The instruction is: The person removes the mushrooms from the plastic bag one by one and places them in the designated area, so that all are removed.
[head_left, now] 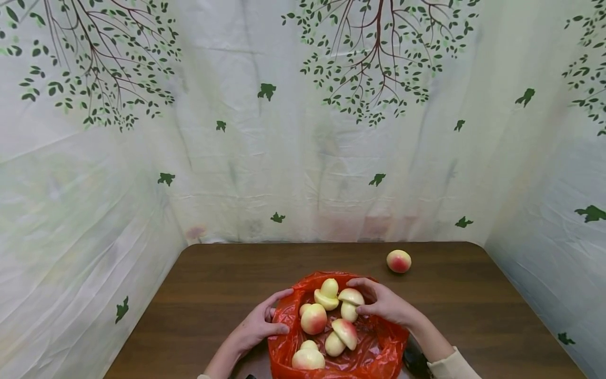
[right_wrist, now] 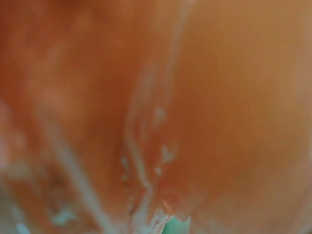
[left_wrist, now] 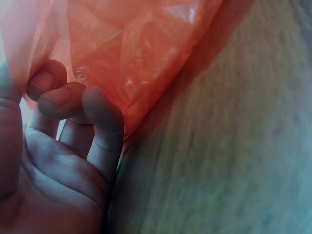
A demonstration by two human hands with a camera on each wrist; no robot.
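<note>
We see the left hand (head_left: 255,325) grip the red bag (head_left: 390,337), likely to hold its mouth wide, while the right hand (head_left: 385,302) pinches a mushroom-shaped piece (head_left: 351,296) inside, a round fruit (head_left: 399,261) lying beyond it.

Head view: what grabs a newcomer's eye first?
The red bag, open at bottom centre, with five pale mushrooms inside; the left hand holds its left side, the right hand the upper-right mushroom. Then the lone round yellow-red piece on the table, beyond the bag to the right.
</note>
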